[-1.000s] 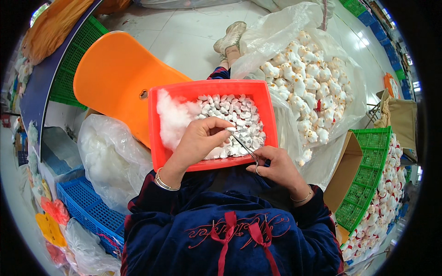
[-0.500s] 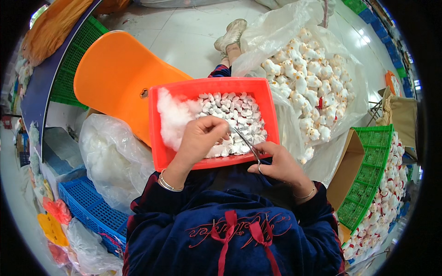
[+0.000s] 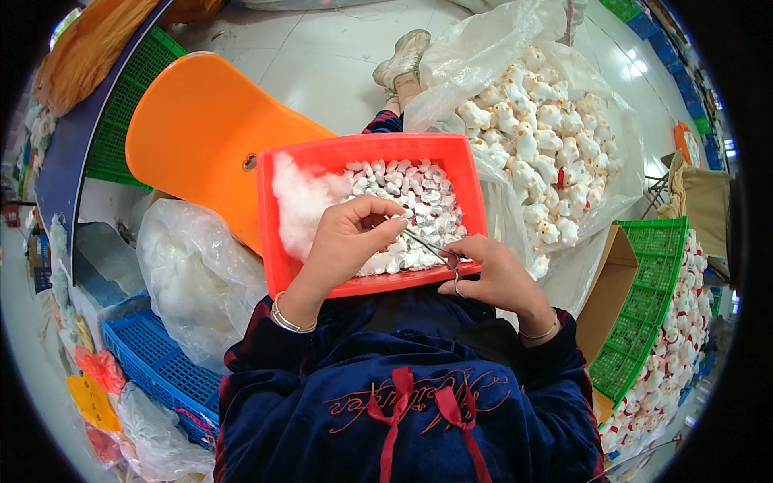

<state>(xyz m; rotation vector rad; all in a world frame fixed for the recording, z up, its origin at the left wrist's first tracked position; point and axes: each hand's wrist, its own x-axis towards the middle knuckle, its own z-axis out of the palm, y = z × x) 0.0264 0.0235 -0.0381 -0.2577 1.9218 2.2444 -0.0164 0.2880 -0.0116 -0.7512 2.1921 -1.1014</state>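
Note:
A red plastic tub [image 3: 475,181] rests across my lap. White fluffy stuffing [image 3: 298,201] fills its left side, and many small white fabric pieces [image 3: 423,189] fill the rest. My right hand [image 3: 487,274] has its fingers in the ring handles of slim metal forceps [image 3: 431,246], whose tips point up and left. Above the tub, my left hand [image 3: 350,241] pinches thumb to forefinger at those tips. Whatever small thing lies between those fingertips is mostly hidden.
Beyond the tub on the right lies an open clear bag [image 3: 475,60] of white stuffed toys [image 3: 527,145]. An orange chair [image 3: 201,121] stands at the left, near a bag of stuffing [image 3: 189,282] and a blue crate [image 3: 153,346]. On the right are a cardboard box [image 3: 608,294] and green crate [image 3: 652,298].
My left hand has turned slightly and its pinch now meets the forceps' tips. The right hand has shifted a little to the right, with the forceps' handles spread wider.

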